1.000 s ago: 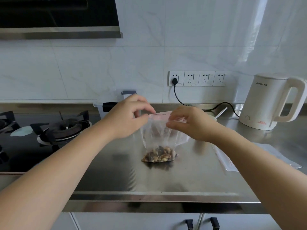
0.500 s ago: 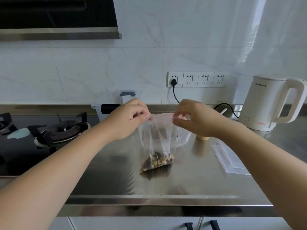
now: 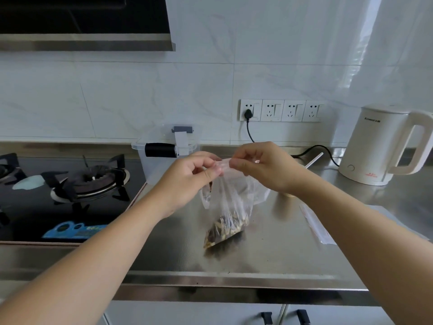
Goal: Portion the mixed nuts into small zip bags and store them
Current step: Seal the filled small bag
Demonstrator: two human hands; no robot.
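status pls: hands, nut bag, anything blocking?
Left hand and right hand both pinch the zip bag at its top strip. Nuts sit in the bottom corner, touching the counter. Nothing in the way.

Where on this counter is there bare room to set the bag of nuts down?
Bare steel lies between the stove and the bag, and along the front edge. Crowded: right, empty bags; behind, the plastic box and kettle.

White tiled wall point(image 3: 164, 95), steel counter point(image 3: 269, 254).
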